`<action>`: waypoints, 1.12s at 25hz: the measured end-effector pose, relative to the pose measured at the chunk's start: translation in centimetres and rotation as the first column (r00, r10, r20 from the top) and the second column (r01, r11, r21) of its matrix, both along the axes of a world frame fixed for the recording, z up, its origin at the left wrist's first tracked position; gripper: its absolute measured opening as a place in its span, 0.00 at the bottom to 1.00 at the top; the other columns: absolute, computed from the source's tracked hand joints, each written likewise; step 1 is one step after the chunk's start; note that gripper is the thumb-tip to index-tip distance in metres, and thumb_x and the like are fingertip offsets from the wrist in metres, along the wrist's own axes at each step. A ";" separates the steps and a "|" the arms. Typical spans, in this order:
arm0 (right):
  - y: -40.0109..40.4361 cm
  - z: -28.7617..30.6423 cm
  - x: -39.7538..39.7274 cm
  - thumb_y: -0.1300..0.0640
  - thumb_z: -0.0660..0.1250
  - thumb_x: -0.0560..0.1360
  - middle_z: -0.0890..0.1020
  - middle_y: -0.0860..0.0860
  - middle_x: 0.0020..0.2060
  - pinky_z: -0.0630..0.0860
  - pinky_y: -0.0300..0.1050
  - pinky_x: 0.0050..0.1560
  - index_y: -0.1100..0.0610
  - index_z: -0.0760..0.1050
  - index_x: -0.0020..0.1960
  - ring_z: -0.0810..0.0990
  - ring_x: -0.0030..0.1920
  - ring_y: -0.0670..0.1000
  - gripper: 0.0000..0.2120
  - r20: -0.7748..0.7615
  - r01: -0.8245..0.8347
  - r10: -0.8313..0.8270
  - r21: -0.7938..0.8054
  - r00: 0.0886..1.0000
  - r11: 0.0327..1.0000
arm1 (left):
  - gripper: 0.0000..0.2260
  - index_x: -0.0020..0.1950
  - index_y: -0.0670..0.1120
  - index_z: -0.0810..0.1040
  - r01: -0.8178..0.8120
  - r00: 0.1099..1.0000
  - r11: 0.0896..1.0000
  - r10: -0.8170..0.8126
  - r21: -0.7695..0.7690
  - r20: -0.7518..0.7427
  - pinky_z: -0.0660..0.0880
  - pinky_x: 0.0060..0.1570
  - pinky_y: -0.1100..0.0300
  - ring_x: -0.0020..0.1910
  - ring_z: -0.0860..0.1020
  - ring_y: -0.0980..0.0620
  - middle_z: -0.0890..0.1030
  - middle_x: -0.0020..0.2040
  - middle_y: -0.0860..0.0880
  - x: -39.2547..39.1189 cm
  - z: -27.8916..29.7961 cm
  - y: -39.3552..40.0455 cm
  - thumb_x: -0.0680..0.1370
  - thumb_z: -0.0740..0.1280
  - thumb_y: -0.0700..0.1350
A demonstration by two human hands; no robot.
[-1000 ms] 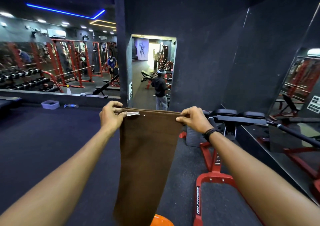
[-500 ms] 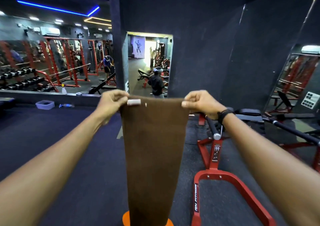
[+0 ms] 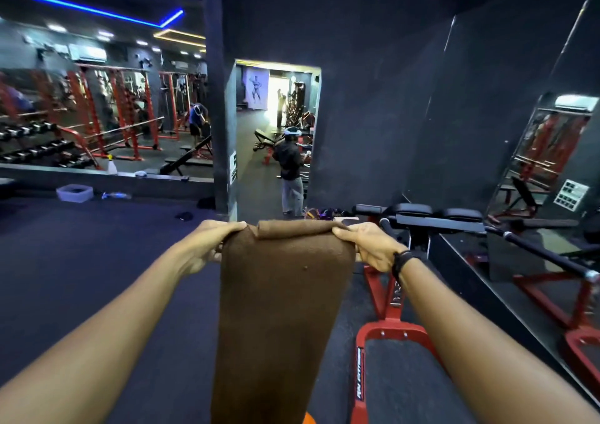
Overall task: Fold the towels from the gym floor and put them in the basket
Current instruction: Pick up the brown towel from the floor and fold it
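Up front, a long brown terry towel (image 3: 279, 319) hangs straight down between the two outstretched arms, its top edge held at about the level of the hands and its lower end running out of the bottom of the picture. The left hand (image 3: 207, 245) grips the top left corner with fingers curled over the cloth, and the right hand (image 3: 370, 248), with a black cord bracelet (image 3: 401, 261) at the wrist, grips the top right corner the same way. Between the hands the top edge is rolled over toward the far side, with a small notch near the left hand. A sliver of something orange (image 3: 308, 418) peeks out beside the towel's lower right edge; what it is cannot be told. To the right stands a red steel bench frame (image 3: 386, 329) with black pads (image 3: 422, 210) on the dark rubber floor (image 3: 97, 254). Far left, a pale plastic tub (image 3: 74, 193) sits by a wall mirror (image 3: 97, 115) showing red racks. Far ahead, a person in dark top (image 3: 290, 170) stands in a doorway.
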State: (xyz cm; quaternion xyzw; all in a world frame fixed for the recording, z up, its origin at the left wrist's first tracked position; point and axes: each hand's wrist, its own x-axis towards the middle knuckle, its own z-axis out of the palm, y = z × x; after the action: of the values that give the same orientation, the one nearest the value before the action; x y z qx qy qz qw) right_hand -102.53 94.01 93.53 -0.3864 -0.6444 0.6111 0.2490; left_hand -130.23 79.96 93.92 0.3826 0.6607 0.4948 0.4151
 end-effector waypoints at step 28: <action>0.2 3.7 1.7 0.62 0.64 0.77 0.84 0.52 0.42 0.81 0.39 0.43 0.62 0.77 0.56 0.82 0.41 0.48 0.09 -0.094 0.021 -0.027 -0.061 0.995 0.998 | 0.02 0.45 0.48 0.81 -0.185 0.969 0.963 0.147 0.194 0.197 0.72 0.34 0.64 0.42 0.77 0.55 0.82 0.37 0.54 2.5 3.3 2.9 0.75 0.71 0.45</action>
State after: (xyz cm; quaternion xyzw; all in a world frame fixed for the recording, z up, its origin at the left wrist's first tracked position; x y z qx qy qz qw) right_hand -100.85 94.22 97.28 -0.3720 -0.6087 0.6447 0.2748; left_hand -127.69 82.86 97.18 0.3210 0.5937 0.6279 0.3875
